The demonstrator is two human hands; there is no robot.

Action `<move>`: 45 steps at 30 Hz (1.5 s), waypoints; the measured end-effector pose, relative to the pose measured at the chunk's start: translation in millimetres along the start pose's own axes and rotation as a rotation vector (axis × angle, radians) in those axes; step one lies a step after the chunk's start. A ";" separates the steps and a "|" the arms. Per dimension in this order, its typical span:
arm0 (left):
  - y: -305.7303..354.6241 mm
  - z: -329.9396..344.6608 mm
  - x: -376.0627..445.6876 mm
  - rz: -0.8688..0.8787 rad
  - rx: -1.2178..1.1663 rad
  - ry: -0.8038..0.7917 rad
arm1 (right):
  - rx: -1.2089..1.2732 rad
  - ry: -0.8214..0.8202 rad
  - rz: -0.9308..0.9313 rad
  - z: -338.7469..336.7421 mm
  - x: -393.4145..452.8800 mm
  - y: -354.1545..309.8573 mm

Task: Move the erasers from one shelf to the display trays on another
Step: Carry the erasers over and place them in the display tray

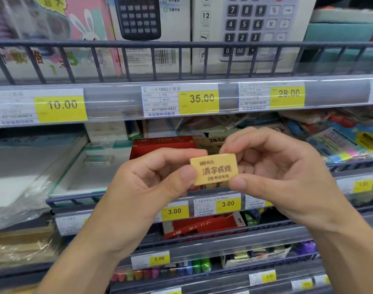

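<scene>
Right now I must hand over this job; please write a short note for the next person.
Left hand and right hand both pinch one yellow eraser, held in the air before the shelves.
Behind it stand a red display tray and a tan display tray.
Done: this eraser is picked up.
Left: set it in a tray, then move the others.

Two hands, the left hand (151,179) and the right hand (274,166), are holding one yellow eraser (214,169), and two calculator boxes (151,32) are sitting up top.
</scene>
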State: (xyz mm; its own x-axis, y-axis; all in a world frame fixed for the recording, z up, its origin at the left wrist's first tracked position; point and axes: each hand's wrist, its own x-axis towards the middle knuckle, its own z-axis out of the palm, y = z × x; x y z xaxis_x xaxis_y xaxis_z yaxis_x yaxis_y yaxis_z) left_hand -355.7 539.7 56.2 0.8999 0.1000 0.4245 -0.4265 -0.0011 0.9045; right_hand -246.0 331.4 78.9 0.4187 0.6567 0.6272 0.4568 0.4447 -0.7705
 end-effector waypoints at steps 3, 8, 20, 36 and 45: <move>2.2 0.8 1.2 -0.001 -0.003 0.000 | -0.026 0.007 -0.006 0.9 0.0 0.6; 0.7 1.9 5.2 0.038 0.097 0.021 | -0.321 0.015 -0.057 -1.8 0.8 2.8; -28.1 1.0 7.7 0.042 1.416 0.033 | -0.934 -0.022 0.493 -46.4 19.0 25.9; -31.3 -0.1 8.5 0.108 1.402 0.053 | -1.018 -0.254 0.601 -51.7 43.3 35.8; -25.5 -5.1 -1.6 0.112 1.107 0.099 | -0.862 0.011 0.577 -28.7 25.5 23.2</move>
State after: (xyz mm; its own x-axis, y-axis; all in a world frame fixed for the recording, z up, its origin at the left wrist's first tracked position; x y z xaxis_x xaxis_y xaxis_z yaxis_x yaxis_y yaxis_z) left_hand -346.8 544.6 32.2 0.8294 0.1226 0.5450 -0.1440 -0.8957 0.4207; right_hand -202.2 340.9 80.3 0.7572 0.6241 0.1927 0.5891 -0.5252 -0.6141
